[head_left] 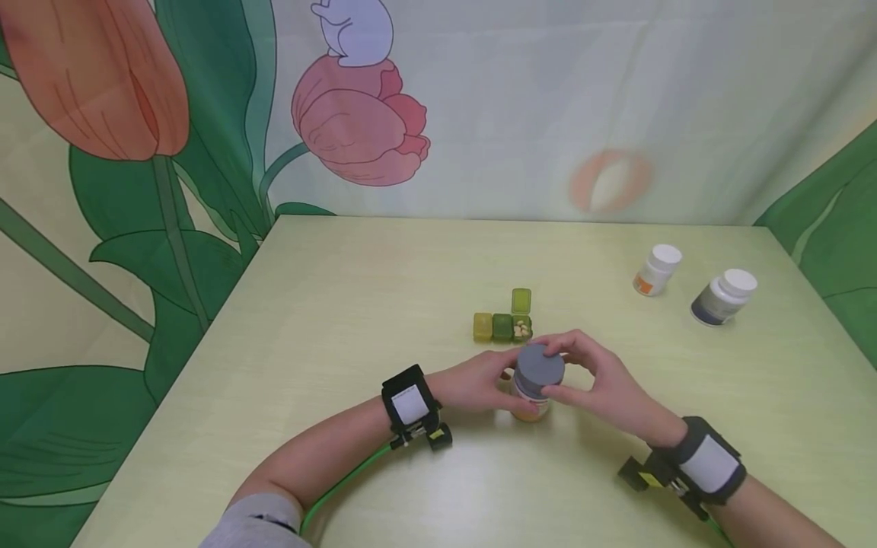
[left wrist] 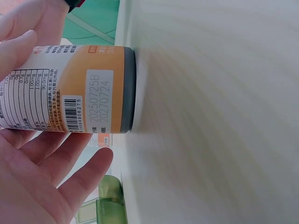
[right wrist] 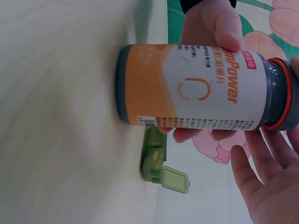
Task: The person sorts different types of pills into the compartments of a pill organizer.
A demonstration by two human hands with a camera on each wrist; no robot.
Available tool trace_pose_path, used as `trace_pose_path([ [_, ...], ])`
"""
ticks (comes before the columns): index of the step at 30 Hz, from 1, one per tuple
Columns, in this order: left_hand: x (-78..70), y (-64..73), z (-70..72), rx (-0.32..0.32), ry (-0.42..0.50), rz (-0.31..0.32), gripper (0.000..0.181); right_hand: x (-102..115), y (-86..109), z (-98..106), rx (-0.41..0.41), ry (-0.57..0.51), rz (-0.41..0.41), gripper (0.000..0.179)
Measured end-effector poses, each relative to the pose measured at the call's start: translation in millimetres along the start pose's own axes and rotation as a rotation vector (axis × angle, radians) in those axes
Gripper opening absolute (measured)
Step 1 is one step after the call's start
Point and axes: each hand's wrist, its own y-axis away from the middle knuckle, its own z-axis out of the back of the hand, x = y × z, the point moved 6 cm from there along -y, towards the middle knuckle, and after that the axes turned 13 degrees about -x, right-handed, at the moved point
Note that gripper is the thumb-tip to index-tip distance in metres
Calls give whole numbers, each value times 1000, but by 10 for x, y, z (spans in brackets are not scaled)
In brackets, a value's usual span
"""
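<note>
A pill bottle (right wrist: 201, 88) with an orange and white label stands upright on the table. Around its body my left hand (head_left: 473, 380) is wrapped, thumb on one side and fingers on the other. My right hand (head_left: 603, 380) holds the grey cap (head_left: 539, 365) between thumb and fingers. In the right wrist view, dark neck threads show below the cap's orange rim, with the cap sitting at the bottle's mouth. Just beyond the hands lies a small green and yellow pill organizer (head_left: 503, 327); its right compartment has the lid (head_left: 521, 301) up and several pale tablets (head_left: 522, 329) inside.
Two white-capped bottles stand at the back right: a smaller one with an orange label patch (head_left: 656, 270) and a larger one with a dark label (head_left: 722, 298). A flower-printed curtain (head_left: 493, 114) hangs behind the table (head_left: 329, 304).
</note>
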Motion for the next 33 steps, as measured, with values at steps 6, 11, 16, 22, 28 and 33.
trace_pose_path([
  [6,-2,-7,1,3,12,-4,69,-19,22,-7,-6,22,13,46],
  [11,-2,-10,0,1,17,-4,63,1,11,-14,-29,80,43,48],
  [16,4,-8,-8,0,22,-11,57,1,-13,-47,-28,137,54,57],
  [22,14,-1,-13,2,38,-5,53,-64,-7,-96,51,115,-44,72],
  [28,15,0,-9,-2,29,8,54,-103,31,-96,115,63,-69,62],
  [33,7,-6,-13,-6,26,10,57,-82,78,-7,106,49,-44,60],
])
